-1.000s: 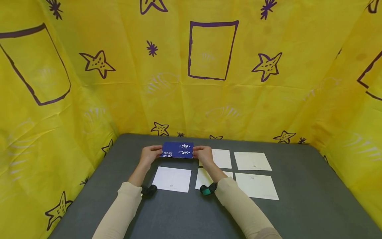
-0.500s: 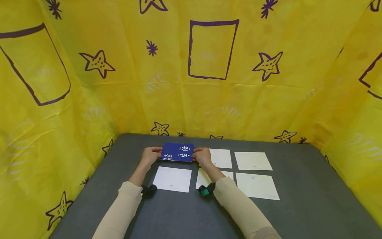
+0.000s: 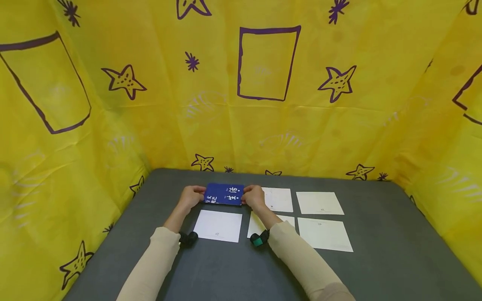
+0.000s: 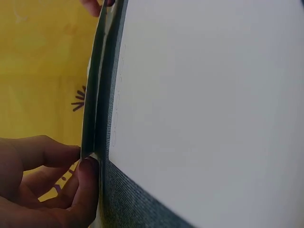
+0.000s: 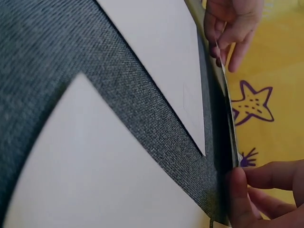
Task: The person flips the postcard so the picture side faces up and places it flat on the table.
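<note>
Blue card (image 3: pixel 223 194) at the far part of the grey table (image 3: pixel 226 271), between both hands, just beyond a white sheet (image 3: pixel 218 226). Long axis running left to right across the head view, printed face towards the head camera, large white characters near the right end, smaller ones at the lower left corner. Nearly edge-on in both wrist views, with a slight bow along its length. Cannot tell from these angles whether its lower edge touches the table.

Left end pinched in the left hand (image 3: pixel 192 196), thumb on one side and fingers on the other, closed down to the thickness of the card. Right end pinched the same way in the right hand (image 3: pixel 255 197), again with only card between thumb and fingers.

Compared with one second ago, blue card a little lower in the head view; both hands almost in the same places, white sheet unmoved.

To the right, four pale sheets (image 3: pixel 320 203) lying flat in two rows, the left two partly hidden by the right hand and forearm. Yellow cloth (image 3: pixel 211 129) behind and at both sides. Beige sleeves (image 3: pixel 150 263) on both arms, dark bands (image 3: pixel 188 239) at both wrists.
</note>
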Motion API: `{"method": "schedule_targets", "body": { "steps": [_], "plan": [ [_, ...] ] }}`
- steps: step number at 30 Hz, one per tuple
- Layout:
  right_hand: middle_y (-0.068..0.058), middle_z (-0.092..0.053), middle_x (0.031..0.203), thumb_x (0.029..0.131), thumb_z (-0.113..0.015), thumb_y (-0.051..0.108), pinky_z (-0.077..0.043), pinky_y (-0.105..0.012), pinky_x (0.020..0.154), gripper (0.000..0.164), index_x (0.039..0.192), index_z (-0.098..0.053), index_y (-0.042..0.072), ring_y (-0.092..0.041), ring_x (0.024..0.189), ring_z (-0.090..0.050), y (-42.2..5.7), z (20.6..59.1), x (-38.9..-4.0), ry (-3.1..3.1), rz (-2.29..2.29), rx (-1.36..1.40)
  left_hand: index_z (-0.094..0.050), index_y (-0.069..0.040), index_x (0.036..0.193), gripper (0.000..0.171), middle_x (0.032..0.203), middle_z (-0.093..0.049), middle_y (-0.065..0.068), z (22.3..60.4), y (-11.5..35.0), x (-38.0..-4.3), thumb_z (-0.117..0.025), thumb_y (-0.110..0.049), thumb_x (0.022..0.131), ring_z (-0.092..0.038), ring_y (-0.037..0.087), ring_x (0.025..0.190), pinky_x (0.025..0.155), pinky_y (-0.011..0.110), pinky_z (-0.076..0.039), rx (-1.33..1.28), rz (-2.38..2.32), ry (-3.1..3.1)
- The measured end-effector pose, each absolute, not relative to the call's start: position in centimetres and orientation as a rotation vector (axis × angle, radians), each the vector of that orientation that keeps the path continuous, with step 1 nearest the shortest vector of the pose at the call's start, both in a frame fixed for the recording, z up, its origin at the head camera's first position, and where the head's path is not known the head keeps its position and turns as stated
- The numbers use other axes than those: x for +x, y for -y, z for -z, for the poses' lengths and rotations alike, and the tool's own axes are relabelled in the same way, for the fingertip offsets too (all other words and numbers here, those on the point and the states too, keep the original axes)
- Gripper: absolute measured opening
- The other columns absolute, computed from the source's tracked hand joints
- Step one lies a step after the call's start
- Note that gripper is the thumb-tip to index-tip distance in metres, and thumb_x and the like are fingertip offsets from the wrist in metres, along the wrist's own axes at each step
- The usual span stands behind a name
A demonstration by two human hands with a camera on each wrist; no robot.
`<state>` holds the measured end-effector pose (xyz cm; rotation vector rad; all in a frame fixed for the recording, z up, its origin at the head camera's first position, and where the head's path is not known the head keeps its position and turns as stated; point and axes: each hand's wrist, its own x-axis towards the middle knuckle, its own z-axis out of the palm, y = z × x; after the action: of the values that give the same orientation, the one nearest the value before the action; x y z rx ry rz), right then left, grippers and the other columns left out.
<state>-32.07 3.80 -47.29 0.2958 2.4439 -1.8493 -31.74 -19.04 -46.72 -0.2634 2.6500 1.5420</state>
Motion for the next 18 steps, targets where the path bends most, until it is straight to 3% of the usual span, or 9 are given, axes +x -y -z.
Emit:
{"method": "schedule_targets", "body": {
  "steps": [3, 13, 18],
  "plan": [
    [-0.022, -0.068, 0.091, 0.073, -0.066, -0.015, -0.052, -0.020, 0.048, 0.029, 0.102, -0.068, -0.009, -0.008, 0.048, -0.056, -3.77, 47.25, -32.12, -2.462, 1.833, 0.275, -0.064, 0.006, 0.121, 0.034, 0.125, -0.062, 0.026, 46.72, 18.94, -31.76, -0.056, 0.003, 0.088, -0.061, 0.034, 0.109, 0.095, 0.042, -0.052, -0.284, -1.542, -2.640],
    [-0.012, -0.065, 0.070, 0.073, -0.067, -0.010, -0.052, -0.024, 0.048, 0.026, 0.100, -0.068, -0.009, -0.010, 0.047, -0.054, -3.73, 47.08, -31.94, -2.487, 1.784, 0.225, -0.065, 0.008, 0.118, 0.030, 0.121, -0.063, 0.028, 46.38, 18.65, -31.38, -0.057, -0.008, 0.093, -0.063, 0.036, 0.106, 0.092, 0.043, -0.053, -0.312, -1.505, -2.664],
    [-0.010, -0.065, 0.069, 0.076, -0.070, -0.006, -0.053, -0.023, 0.050, 0.026, 0.102, -0.067, -0.009, -0.011, 0.050, -0.057, -4.11, 46.73, -31.95, -2.449, 1.793, 0.186, -0.064, 0.008, 0.119, 0.031, 0.122, -0.063, 0.028, 46.24, 18.58, -31.34, -0.056, -0.008, 0.094, -0.062, 0.038, 0.109, 0.095, 0.046, -0.051, -0.306, -1.518, -2.656]
  ]
}}
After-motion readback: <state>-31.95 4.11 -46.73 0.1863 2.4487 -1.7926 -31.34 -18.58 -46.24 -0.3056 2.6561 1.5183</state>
